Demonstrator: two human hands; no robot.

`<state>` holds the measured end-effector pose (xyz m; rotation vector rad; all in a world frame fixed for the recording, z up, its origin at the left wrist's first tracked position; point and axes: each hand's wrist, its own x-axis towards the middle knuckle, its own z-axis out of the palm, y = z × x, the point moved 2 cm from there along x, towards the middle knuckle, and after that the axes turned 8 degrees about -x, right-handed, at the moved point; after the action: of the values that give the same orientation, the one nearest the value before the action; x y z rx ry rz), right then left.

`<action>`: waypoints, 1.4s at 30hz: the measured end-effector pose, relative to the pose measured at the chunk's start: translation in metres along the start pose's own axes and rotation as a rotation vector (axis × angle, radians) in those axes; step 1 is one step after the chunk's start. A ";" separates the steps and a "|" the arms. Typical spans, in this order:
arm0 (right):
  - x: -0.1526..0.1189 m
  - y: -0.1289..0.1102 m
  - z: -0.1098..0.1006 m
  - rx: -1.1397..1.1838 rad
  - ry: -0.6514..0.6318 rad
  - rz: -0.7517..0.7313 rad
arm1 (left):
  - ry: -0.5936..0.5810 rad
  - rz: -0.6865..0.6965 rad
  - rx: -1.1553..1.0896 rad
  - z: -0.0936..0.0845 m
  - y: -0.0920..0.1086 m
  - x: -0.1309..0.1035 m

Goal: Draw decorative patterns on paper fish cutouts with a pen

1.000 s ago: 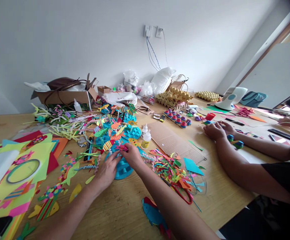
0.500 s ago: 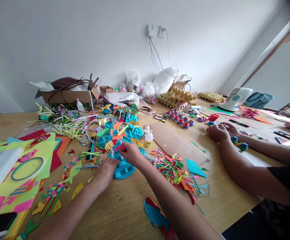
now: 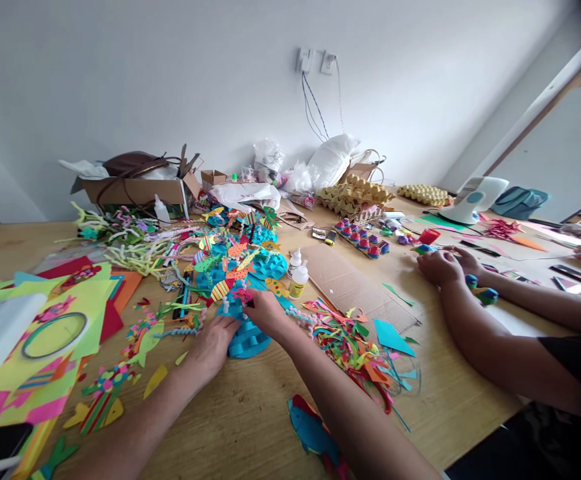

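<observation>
My right hand (image 3: 264,313) is closed in a pinch on a small pink paper fish (image 3: 243,295), just above a blue painted egg-carton piece (image 3: 247,341). My left hand (image 3: 214,343) grips the left edge of that piece, its fingertips partly hidden. Fluffy pale pipe cleaner bits (image 3: 226,307) stand up from the blue surface. Behind my hands, more blue carton carries striped and dotted paper fish, among them a red-and-yellow striped fish (image 3: 221,289) and an orange dotted fish (image 3: 240,270).
Two glue bottles (image 3: 298,281) stand right of the blue carton, beside a cardboard sheet (image 3: 343,277). Paper scraps (image 3: 345,340) lie nearer me, with a blue paper fish (image 3: 313,430) below. Coloured paper (image 3: 95,287) is stacked left. Another person's hands (image 3: 440,270) work at right.
My right hand stays at the blue carton, and more of the pink paper fish shows at its fingertips. My left hand keeps its place. The view has shifted very slightly.
</observation>
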<state>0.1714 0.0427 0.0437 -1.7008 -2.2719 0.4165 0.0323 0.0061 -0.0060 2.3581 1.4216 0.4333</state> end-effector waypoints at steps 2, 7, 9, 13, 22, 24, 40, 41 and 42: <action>0.000 0.000 -0.002 -0.007 -0.005 -0.011 | -0.003 -0.007 -0.003 -0.001 0.002 -0.001; 0.000 -0.001 -0.004 -0.013 -0.025 -0.028 | -0.008 -0.024 -0.008 -0.003 0.004 -0.001; 0.000 -0.001 -0.004 -0.012 -0.039 -0.037 | -0.007 -0.028 -0.002 -0.003 0.005 -0.001; 0.002 0.000 -0.002 -0.009 -0.054 -0.063 | -0.010 -0.027 0.016 -0.004 0.007 -0.001; 0.010 0.003 0.001 -0.003 -0.080 -0.095 | -0.041 -0.050 0.081 -0.007 0.013 0.007; 0.010 0.003 0.001 -0.005 -0.082 -0.096 | -0.048 -0.060 0.098 -0.008 0.014 0.008; 0.012 0.000 0.003 -0.018 -0.097 -0.108 | -0.106 -0.099 0.166 -0.009 0.022 0.012; 0.012 0.000 0.002 -0.017 -0.097 -0.104 | -0.108 -0.097 0.163 -0.010 0.022 0.011; 0.012 -0.001 0.001 -0.015 -0.097 -0.099 | -0.108 -0.095 0.160 -0.010 0.023 0.011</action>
<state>0.1670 0.0542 0.0431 -1.5989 -2.4220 0.4717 0.0507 0.0075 0.0143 2.3832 1.5616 0.1702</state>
